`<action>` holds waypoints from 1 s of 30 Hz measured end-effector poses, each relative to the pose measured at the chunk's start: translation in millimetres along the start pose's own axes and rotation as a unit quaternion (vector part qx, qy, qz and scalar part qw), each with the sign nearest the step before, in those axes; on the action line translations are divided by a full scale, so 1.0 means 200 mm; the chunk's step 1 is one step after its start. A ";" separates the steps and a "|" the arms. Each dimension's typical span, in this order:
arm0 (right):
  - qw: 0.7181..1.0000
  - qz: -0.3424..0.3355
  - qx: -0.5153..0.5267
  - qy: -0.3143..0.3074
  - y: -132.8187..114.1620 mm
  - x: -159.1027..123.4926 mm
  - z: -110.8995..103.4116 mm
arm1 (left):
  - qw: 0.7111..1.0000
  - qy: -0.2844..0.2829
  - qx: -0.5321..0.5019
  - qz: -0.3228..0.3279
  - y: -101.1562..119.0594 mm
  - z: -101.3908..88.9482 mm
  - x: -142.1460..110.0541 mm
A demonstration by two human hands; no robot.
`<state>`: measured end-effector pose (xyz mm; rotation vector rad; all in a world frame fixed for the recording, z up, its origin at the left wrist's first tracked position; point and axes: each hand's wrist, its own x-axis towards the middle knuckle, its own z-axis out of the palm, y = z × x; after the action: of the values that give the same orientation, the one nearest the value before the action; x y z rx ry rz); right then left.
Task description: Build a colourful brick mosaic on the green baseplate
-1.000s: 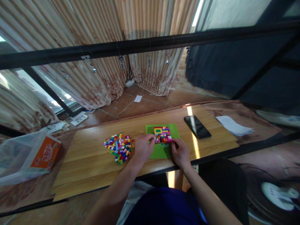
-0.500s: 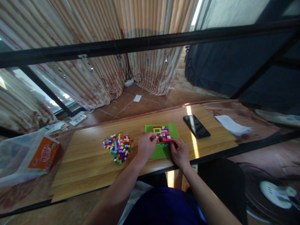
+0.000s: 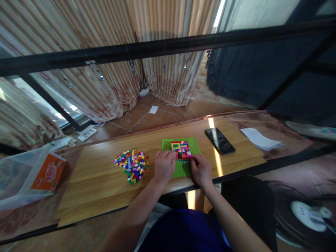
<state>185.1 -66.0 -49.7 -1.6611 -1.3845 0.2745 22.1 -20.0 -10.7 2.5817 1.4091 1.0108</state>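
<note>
A green studded baseplate (image 3: 194, 145) lies on the wooden board, bearing a block of small coloured bricks (image 3: 181, 148) with a yellow square at its upper left. My left hand (image 3: 165, 165) rests over the plate's left side, fingers curled together against the block's lower left edge. Whatever its fingertips hold is hidden. My right hand (image 3: 201, 169) is at the plate's right side, with thumb and forefinger closed on a pink brick (image 3: 190, 156) at the block's lower right corner. Left of the plate lies a loose pile of multicoloured bricks (image 3: 133, 166).
A black phone (image 3: 219, 140) lies to the right of the plate on the wooden board (image 3: 94, 175). White paper (image 3: 259, 139) sits beyond the board's right end. A clear plastic box (image 3: 22, 175) with an orange label stands at far left. A dark metal bar (image 3: 168, 48) crosses behind.
My left hand has turned, knuckles up, and its fingertips have come down at the block's left edge; the small white brick seen in them is now hidden. The right hand stays put.
</note>
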 end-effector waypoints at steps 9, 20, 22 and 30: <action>1.000 0.000 -0.002 0.007 -0.01 0.00 0.00 | 0.992 -0.050 0.095 0.061 0.02 0.01 -0.01; 1.000 -0.010 -0.004 0.000 0.02 0.00 0.01 | 0.995 -0.096 0.027 0.005 0.00 -0.05 -0.04; 1.000 -0.012 -0.008 -0.002 0.02 0.00 0.01 | 0.997 -0.073 -0.004 -0.039 -0.02 -0.08 -0.06; 1.000 -0.016 -0.013 0.001 0.04 0.00 0.01 | 0.985 -0.017 -0.020 -0.172 -0.25 -0.26 -0.19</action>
<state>189.1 -65.3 -56.4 -1.6582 -1.4181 0.2369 -58.2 -34.8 -5.1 2.2059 1.7254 0.9258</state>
